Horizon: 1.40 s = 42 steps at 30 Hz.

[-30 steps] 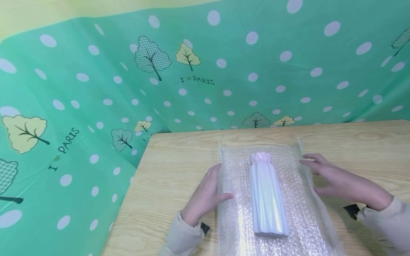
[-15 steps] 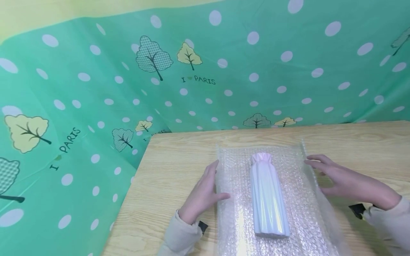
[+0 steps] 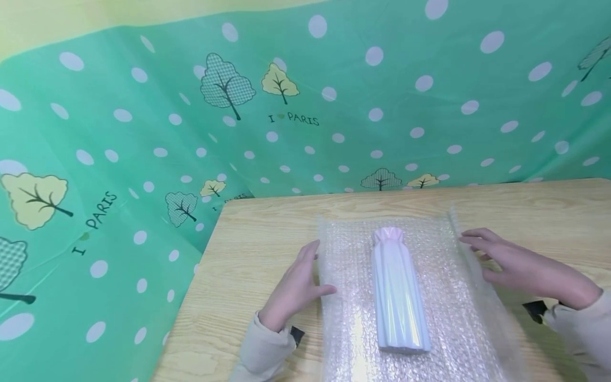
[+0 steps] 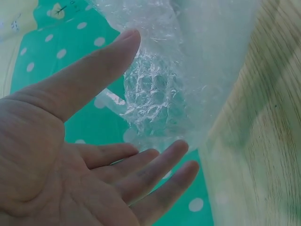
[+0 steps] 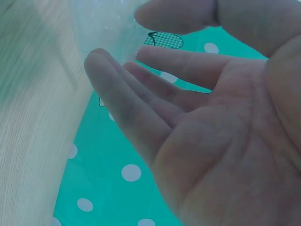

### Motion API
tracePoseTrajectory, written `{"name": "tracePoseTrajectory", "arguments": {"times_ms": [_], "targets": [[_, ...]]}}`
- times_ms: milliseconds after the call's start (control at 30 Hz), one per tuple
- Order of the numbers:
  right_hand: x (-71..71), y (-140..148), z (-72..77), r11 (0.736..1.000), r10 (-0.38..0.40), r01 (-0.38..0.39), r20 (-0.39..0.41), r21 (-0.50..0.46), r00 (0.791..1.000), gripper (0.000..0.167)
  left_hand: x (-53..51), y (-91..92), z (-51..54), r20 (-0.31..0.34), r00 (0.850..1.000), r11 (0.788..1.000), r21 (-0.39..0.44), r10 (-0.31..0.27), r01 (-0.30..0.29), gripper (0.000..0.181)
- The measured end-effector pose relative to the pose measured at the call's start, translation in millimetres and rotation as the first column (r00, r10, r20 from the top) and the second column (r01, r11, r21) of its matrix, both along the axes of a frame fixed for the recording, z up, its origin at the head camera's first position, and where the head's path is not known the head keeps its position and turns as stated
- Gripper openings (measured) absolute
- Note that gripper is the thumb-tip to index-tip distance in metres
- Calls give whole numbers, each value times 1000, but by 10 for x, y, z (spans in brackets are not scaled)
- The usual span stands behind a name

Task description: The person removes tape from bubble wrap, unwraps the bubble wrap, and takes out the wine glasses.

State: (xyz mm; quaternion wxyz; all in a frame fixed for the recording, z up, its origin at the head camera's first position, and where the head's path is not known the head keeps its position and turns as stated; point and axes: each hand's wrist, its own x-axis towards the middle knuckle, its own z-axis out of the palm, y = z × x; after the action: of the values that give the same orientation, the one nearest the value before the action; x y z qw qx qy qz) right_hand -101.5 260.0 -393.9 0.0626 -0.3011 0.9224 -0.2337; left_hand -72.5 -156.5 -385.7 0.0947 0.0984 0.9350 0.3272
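Note:
A pale blue fluted vase (image 3: 400,292) with a pinkish neck lies on its side on a sheet of bubble wrap (image 3: 350,318), neck toward the far side. At the sheet's left edge is my left hand (image 3: 293,286), fingers spread and thumb over the edge. My right hand (image 3: 530,268) stands by the raised right edge, fingers loosely bent. In the left wrist view the palm of the left hand (image 4: 103,155) faces the bubble wrap (image 4: 155,89) with nothing held. The right wrist view shows the right hand (image 5: 202,108) with bubble wrap (image 5: 103,28) beyond its fingertips; contact is unclear.
The wooden table (image 3: 258,239) extends to both sides of the sheet, its far edge against a green dotted curtain (image 3: 305,95) with tree prints. More curtain hangs along the table's left side. Small black pieces (image 3: 297,335) show at both cuffs.
Both hands have moved slightly apart, the left hand leftward and the right hand rightward. The sheet's side edges have spread outward a little, while the vase lies where it was.

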Motion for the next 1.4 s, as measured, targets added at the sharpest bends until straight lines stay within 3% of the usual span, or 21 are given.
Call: {"name": "tracePoseTrajectory", "arguments": {"times_ms": [333,733,1000,1400], "targets": [[-6,62,-8,1000,-26,26,31,13,999,52,-26,-58,7,32,999,1000,-10,-19,19,102],[15,128,-12,999,-41,41,58,0,998,56,-30,-168,34,60,998,999,33,0,-2,100],[16,159,-13,998,-68,67,36,20,997,58,-29,-215,49,53,999,1000,8,-4,3,95],[14,154,8,995,-97,94,87,35,991,59,-27,-316,76,24,1000,998,-55,-12,13,69]]}}
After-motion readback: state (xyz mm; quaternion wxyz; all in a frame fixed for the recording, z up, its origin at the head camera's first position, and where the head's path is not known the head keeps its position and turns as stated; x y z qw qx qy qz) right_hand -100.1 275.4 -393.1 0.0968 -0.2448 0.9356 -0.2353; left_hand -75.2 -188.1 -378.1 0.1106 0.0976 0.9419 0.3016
